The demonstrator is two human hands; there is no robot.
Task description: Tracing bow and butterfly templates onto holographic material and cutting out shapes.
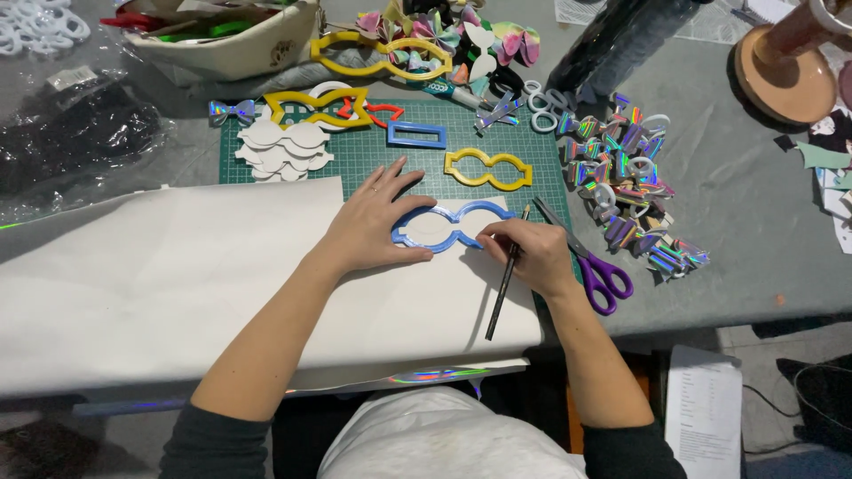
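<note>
Grey desk (754,222), green mat (373,155), and a white sheet (177,275) spread across. Left hand (373,222) lies flat, fingers spread, pressing the blue template (439,229) onto the sheet. Right hand (531,253) pinches a pencil (504,288) at the template's right edge. Purple scissors (595,266) lie just beside.

The big white sheet (177,275) looks like smooth, matt paper. The blue curvy frame (441,227) on it is hard plastic with a soft shine, like the yellow curvy frame (488,168). The green cutting mat (390,160) looks dull and rubbery. The pile of small shiny strips (626,191) glitters in rainbow colours. The scissors (590,262) have grey metal blades and glossy purple plastic handles.
</note>
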